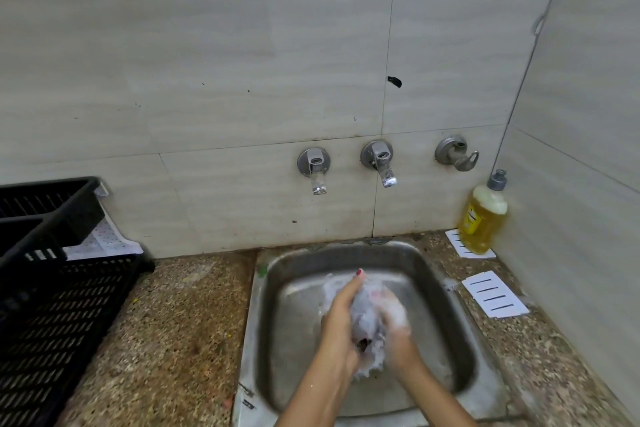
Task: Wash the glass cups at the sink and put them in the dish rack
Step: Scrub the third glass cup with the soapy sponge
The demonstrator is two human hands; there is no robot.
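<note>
Evidently slick with foam and breakable, the glass cup [367, 317] is held over the sink [277, 274], left hand [341, 317] and right hand [397, 322] curled round its sides — grip the body firmly, not the rim.

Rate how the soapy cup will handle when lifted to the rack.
Likely slippery: foam coats the glass cup and the right hand. Probably rigid but fragile, being glass held over a steel sink. The left hand spans most of it, so it seems light enough for one hand.

Left hand [341, 319], right hand [396, 319], foamy, gripping glass cup [367, 321]
</note>
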